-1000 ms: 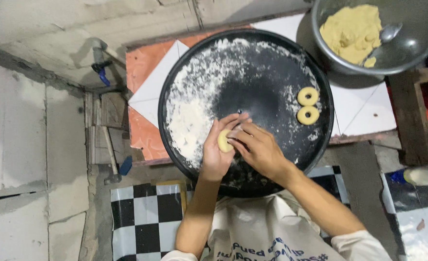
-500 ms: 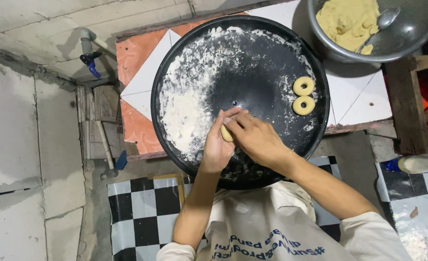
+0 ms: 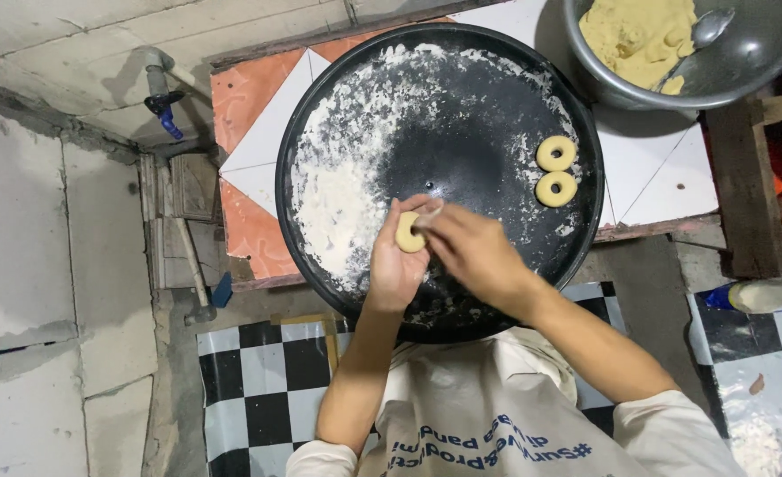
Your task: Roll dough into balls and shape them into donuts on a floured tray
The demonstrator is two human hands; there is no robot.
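Note:
A small round piece of pale dough point(image 3: 408, 234) rests in my left hand point(image 3: 397, 265), whose fingers curl around it above the near part of a large black round tray point(image 3: 462, 88). My right hand point(image 3: 475, 252) is just to its right, fingertips pressing on the dough. Flour point(image 3: 342, 185) covers the tray's left half. Two ring-shaped dough pieces point(image 3: 556, 170) lie side by side on the tray's right part.
A metal bowl point(image 3: 744, 62) with yellow dough point(image 3: 638, 35) and a spoon point(image 3: 705, 31) stands at the top right. The tray sits on an orange and white tiled surface point(image 3: 258, 132). Black and white checkered floor point(image 3: 267, 380) lies below; a blue-handled tap point(image 3: 163, 99) is at the left.
Both hands stayed together over the near part of the tray, working the dough piece. The right fingers shifted on the dough. The camera view drifted slightly.

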